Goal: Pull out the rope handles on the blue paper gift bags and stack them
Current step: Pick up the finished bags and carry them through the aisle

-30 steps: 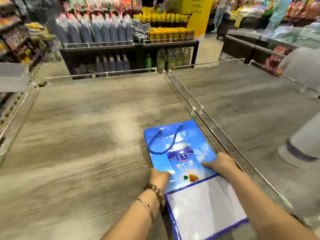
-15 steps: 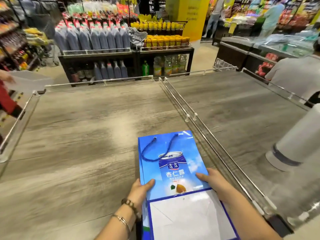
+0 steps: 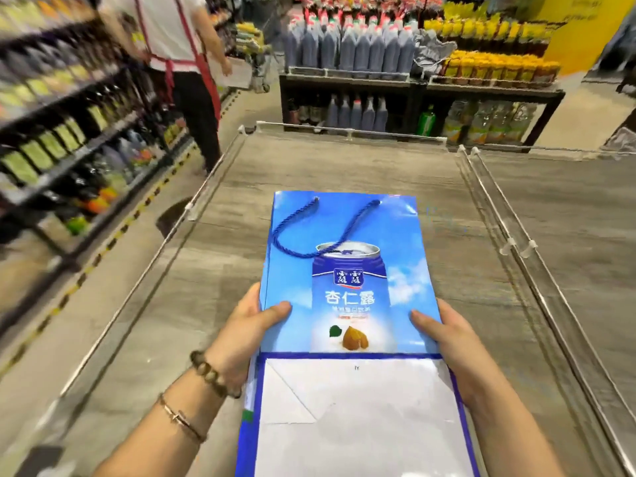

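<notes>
Two bare hands hold a flat blue paper gift bag by its long side edges, over a grey wood-grain counter w/ clear plastic rails. Left hand comes in from bottom left, forearm angled up and to the right, thumb lying on top of the bag's printed face, the other fingers tucked under the left edge and hidden. Wrist carries a brown beaded bracelet and, further down the forearm, a thin gold bangle. Right hand mirrors it from bottom right: thumb pressed on the face near the right edge, palm wrapping the side, remaining fingers out of sight below. Both grips closed on the bag.

Bag lies roughly level, centre frame, mouth end pointing away from the person. Cannot tell if it touches the counter or sits just above it. Its blue twisted rope handle lies looped flat on the printed face, above a drink-can graphic. White folded bottom panel w/ blue border faces up at the near end, between the forearms.

Background: shelves of dark bottles at left and ahead, a person in a white top w/ red apron straps standing in the aisle at upper left.
</notes>
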The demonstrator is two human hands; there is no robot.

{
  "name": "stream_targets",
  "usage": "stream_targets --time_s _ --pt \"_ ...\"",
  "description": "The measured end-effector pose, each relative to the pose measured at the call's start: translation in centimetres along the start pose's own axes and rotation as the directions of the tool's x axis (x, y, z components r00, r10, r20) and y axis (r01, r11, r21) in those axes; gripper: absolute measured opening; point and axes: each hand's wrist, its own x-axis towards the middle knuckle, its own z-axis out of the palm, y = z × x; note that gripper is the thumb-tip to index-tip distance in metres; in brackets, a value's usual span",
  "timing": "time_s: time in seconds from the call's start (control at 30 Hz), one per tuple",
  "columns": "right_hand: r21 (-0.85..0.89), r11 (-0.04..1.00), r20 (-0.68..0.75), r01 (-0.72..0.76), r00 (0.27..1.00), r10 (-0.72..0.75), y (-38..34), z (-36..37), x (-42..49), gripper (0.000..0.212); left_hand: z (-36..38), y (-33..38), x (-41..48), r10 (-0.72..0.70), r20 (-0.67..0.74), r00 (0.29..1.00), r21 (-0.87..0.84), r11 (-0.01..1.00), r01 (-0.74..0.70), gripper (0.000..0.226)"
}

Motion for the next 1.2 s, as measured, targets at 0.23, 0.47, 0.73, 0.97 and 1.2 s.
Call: stream_targets --time_s 0.23,0.47,0.73,0.97,1.2 --pt "-0.133 0.991 0.304 -0.004 0.952 0.044 0.9 12.9 2.3 0.018 -9.3 3.0 -7.6 0.187 -0.388 0.902 -0.012 0.978 -0.207 0.030" --pt "-0.300 0.951 0.592 -0.080 0.765 0.251 4.1 27.2 1.2 0.018 -18.6 4.0 -17.6 0.179 -0.693 0.699 -0.046 0.956 -0.290 0.028" --pt "-0.397 0.915 0.767 0.076 0.575 0.285 10.5 45.5 -5.6 0.014 -30.6 3.6 -29.9 0.153 -0.923 0.354 0.014 0.930 -0.368 0.026" --pt "-0.419 0.876 0.889 0.240 0.305 0.342 18.5 59.6 -14.8 0.007 -38.3 2.2 -42.3 0.112 -0.993 0.029 0.091 0.913 -0.397 0.019" --pt "-0.398 0.866 0.904 0.302 -0.031 0.426 26.2 67.8 -24.6 0.016 -40.2 -1.2 -52.5 -0.041 -0.951 -0.307 0.108 0.885 -0.453 0.023"
